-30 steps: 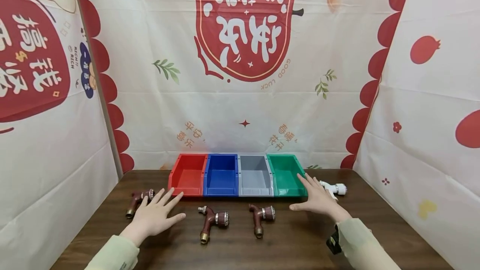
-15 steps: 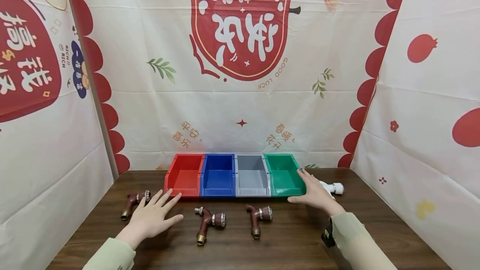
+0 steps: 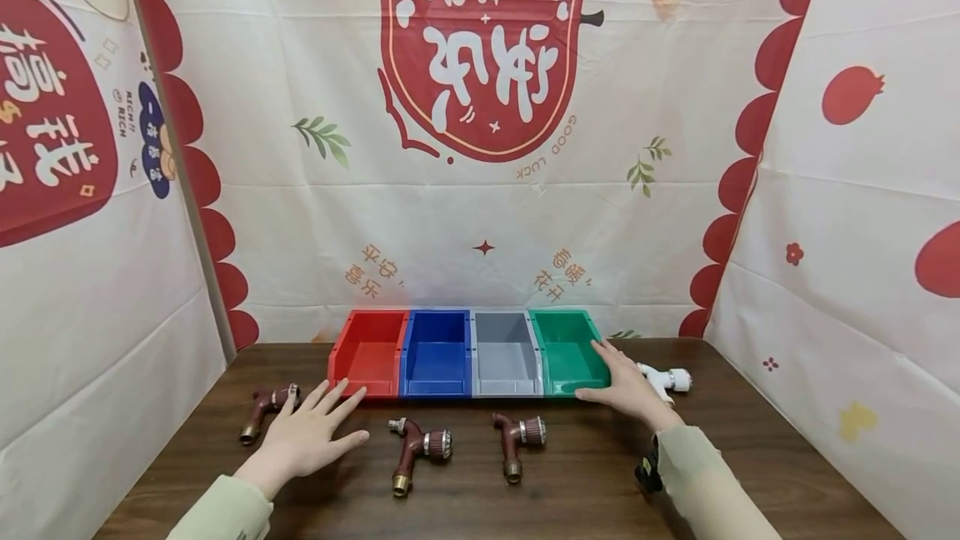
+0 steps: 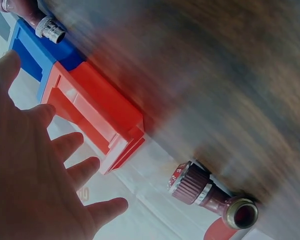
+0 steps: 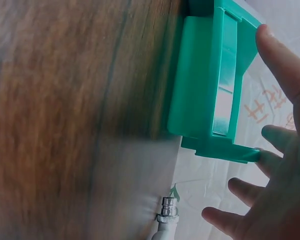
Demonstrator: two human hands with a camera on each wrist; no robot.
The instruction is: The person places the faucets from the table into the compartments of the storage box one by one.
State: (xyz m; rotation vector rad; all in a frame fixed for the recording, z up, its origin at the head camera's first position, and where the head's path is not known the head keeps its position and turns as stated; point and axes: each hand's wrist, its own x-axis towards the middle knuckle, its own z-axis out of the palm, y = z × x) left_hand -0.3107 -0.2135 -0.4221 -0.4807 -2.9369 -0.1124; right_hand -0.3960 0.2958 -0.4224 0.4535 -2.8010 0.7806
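My left hand (image 3: 307,438) is held over the table with its fingers spread and nothing in them, near the front of the red bin (image 3: 366,387). Beside it on the left lies a dark red faucet (image 3: 258,415) with a brass end, partly behind the fingers. My right hand (image 3: 632,386) is at the green bin (image 3: 573,387), its thumb right at the front edge and its fingers along the right side. In the right wrist view, the fingers (image 5: 247,192) are fairly straight and spread. A white faucet (image 3: 660,377) lies just beyond that hand, partly hidden by it.
Between the red and green bins stand a blue bin (image 3: 437,387) and a grey bin (image 3: 507,387), all joined in a row. Two more dark red faucets lie in front: one middle faucet (image 3: 408,450) and one right faucet (image 3: 512,440). Printed cloth (image 3: 480,215) encloses the table's back and sides.
My right hand has moved slightly left and forward, bringing its thumb to the green bin's front edge. The left hand has hardly moved. The head view has shifted a little.
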